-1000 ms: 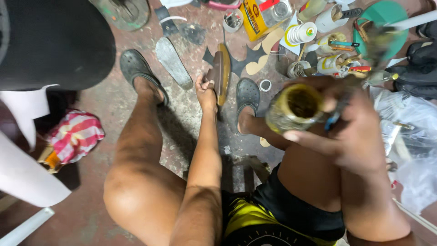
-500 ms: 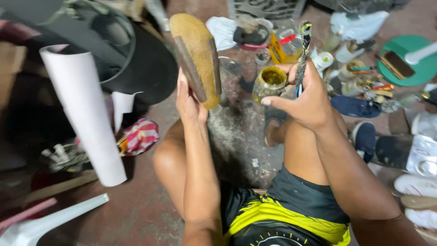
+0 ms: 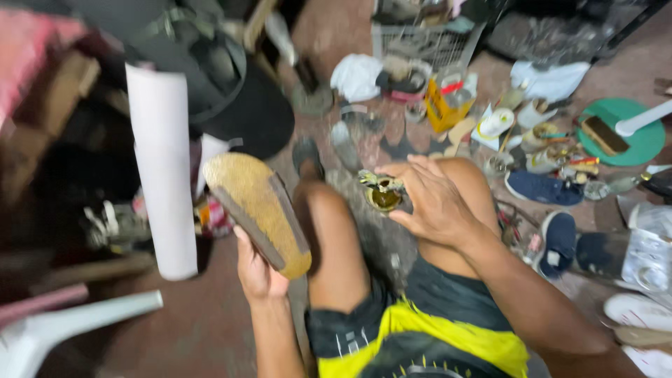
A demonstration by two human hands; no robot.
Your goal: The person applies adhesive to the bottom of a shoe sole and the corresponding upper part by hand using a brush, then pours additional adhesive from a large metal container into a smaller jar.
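Since half a second ago, shoe sole (image 3: 257, 213) dropped leftward, gripped in left hand (image 3: 257, 271). Right hand (image 3: 435, 203) grasps glue tin (image 3: 383, 197) at knee. Sole face looks coated; bonding not yet done.

Stained concrete floor (image 3: 210, 329) strewn with a blue shoe (image 3: 542, 187), green lid (image 3: 640, 136), white roll (image 3: 162, 178)

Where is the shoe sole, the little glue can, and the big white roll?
shoe sole (image 3: 257, 213): head view, on its yellowish-brown flat face, held in the left hand.
glue can (image 3: 383, 199): head view, on its open top, under the right hand's fingers.
white roll (image 3: 162, 175): head view, middle of the tube.
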